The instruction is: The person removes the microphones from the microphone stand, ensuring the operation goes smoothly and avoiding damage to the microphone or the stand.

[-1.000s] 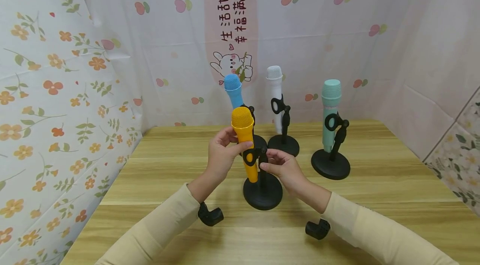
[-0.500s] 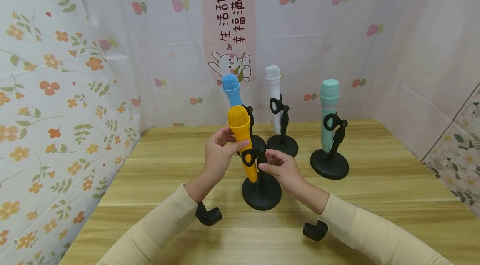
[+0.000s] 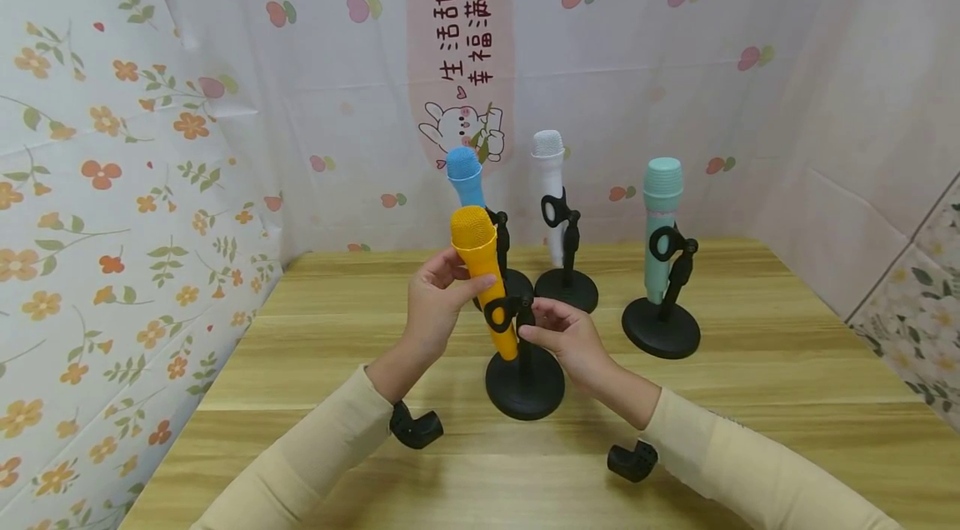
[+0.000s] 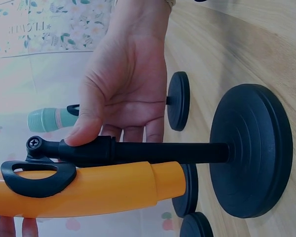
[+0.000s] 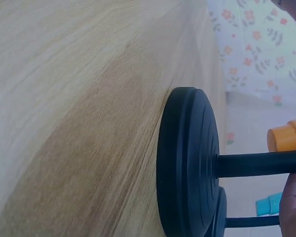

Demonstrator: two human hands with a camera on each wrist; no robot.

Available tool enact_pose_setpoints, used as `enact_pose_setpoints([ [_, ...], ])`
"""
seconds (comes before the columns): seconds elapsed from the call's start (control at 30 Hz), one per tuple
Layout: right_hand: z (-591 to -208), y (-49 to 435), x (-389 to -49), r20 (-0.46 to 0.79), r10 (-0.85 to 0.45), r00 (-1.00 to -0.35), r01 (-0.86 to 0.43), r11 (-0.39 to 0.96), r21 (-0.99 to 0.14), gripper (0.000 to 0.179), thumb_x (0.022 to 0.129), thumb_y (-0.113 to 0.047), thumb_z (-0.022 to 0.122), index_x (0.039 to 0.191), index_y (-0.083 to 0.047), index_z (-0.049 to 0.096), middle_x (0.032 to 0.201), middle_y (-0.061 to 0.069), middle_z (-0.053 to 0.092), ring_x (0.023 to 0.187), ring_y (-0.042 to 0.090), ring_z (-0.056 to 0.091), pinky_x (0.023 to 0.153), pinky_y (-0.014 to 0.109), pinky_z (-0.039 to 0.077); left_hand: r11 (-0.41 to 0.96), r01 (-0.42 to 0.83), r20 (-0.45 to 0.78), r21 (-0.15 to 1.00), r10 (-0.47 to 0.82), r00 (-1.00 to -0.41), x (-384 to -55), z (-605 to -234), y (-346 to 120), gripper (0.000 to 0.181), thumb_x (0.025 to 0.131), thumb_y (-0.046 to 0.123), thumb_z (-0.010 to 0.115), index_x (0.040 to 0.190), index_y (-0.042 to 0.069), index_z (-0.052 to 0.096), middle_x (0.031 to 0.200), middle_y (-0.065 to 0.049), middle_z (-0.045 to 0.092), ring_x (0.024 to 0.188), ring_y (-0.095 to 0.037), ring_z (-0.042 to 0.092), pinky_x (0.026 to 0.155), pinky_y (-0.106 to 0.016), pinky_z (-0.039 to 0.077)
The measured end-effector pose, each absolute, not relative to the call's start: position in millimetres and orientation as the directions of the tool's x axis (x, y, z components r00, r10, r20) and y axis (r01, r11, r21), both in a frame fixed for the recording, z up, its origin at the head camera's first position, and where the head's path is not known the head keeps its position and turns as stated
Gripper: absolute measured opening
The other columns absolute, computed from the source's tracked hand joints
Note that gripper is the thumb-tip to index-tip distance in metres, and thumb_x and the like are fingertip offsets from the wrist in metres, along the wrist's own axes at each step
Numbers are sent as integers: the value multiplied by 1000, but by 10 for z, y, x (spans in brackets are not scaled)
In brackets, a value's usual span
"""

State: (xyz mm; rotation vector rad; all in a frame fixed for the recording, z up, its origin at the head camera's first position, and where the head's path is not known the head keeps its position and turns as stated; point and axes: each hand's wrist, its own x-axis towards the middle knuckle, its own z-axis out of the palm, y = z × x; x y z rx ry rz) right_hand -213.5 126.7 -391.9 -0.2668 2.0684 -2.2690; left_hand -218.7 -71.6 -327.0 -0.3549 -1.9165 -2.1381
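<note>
My left hand [image 3: 433, 305] holds a yellow microphone [image 3: 476, 232] between thumb and fingers, its mesh head leaning up and left. The microphone's body passes through the clip ring of a black desktop microphone stand [image 3: 525, 384]. With thumb and fingers, my right hand [image 3: 562, 336] pinches the stand's upper post just below the clip joint. In the left wrist view the stand's round base [image 4: 251, 150] sits on the wooden table, and the microphone's lower end [image 4: 168, 180] sticks out beyond the clip. The right wrist view shows the post [image 5: 261, 164] with fingertips against it.
Behind stand a blue microphone [image 3: 464, 172], a white microphone [image 3: 549, 167] and a mint-green microphone [image 3: 663, 188], each in a black stand. Patterned cloth [image 3: 337, 80] hangs at the table's back and sides. Black wrist-worn pieces [image 3: 416, 427] show under the forearms.
The yellow microphone's head has shifted slightly left and up, its tilt a little greater, with my left hand moving along. My right hand keeps its grip on the stand.
</note>
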Motion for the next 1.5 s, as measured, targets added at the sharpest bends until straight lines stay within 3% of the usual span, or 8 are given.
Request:
enact_pose_setpoints([
  [0.4,-3925,1266,-2131,87,-166,-982,-67,-124,-990,27,85,-1,73,106,-18,70,93,-4,61,88,14,54,80,20,53,-189,340,342,921,-22,-940,-2197,-3234,-741,34,83,5,76,116,4,66,100,-2,70,86,-18,60,80,-28,56],
  [1.5,-3937,1263,-2130,74,-153,-985,-56,-119,-991,29,85,-1,72,112,-12,69,96,-4,61,91,14,55,82,20,53,-279,307,294,910,-88,-952,-2171,-3173,-800,36,83,0,74,118,2,63,99,0,67,85,-15,62,76,-27,57],
])
